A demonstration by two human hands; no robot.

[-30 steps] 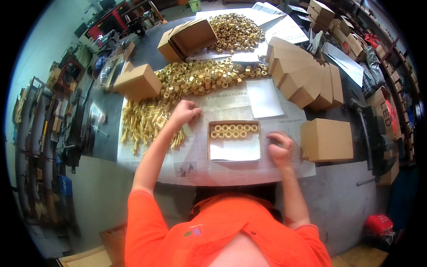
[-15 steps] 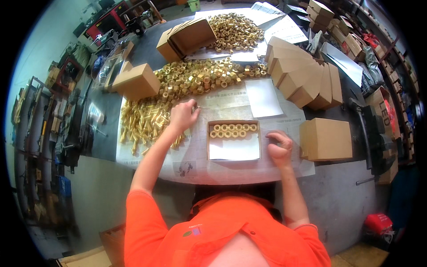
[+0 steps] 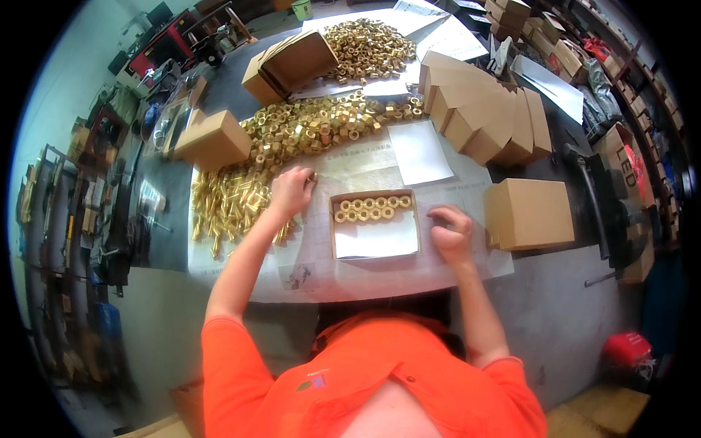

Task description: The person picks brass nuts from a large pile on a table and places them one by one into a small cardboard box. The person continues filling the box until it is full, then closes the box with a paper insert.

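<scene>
My left hand point(image 3: 292, 192) is closed at the right edge of the brass heaps, pinching a small brass piece that looks like a nut point(image 3: 312, 177) at its fingertips. In front of me lies an open shallow cardboard box point(image 3: 333, 241) lined with white paper. Two rows of brass nuts point(image 3: 374, 209) stand side by side along its far wall. Just right of the box, my right hand point(image 3: 451, 228) is curled closed; whatever is inside its fingers is hidden. Slender brass fittings point(image 3: 226, 208) are heaped left of my left hand, with larger brass nuts point(image 3: 310, 131) piled beyond them.
Newspaper point(image 3: 358, 171) covers the table. A white sheet point(image 3: 421, 153) lies beyond the box. A closed carton point(image 3: 529, 214) stands at right, below a fanned row of cartons point(image 3: 485, 117). Another carton point(image 3: 213, 140) sits at left, a tilted one point(image 3: 292, 67) farther back beside more nuts point(image 3: 369, 50).
The whole view has shifted slightly, so the table appears a little farther left. Both hands keep nearly the same places and shapes; the nuts in the box look unchanged.
</scene>
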